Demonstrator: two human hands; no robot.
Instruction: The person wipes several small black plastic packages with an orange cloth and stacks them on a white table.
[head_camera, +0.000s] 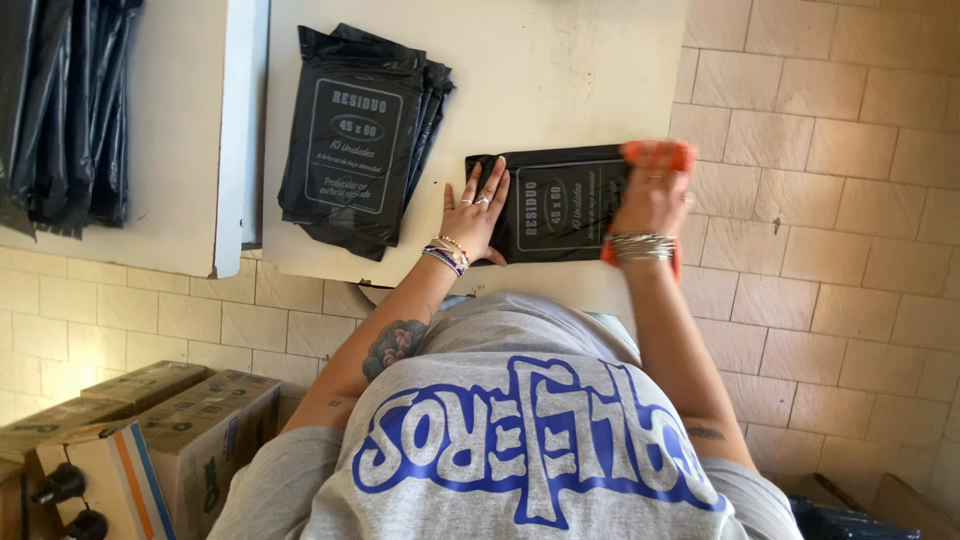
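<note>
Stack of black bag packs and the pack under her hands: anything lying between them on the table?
Nothing: the head view shows bare pale tabletop between the stack and the flat pack. The left hand rests on that pack's near edge.

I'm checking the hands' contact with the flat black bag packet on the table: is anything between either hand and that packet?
Partly. The left hand lies flat and bare on the black packet's near end, nothing between. The right hand presses an orange tool across the packet's other end, so that tool sits between hand and packet. The stack of packets lies apart.
</note>
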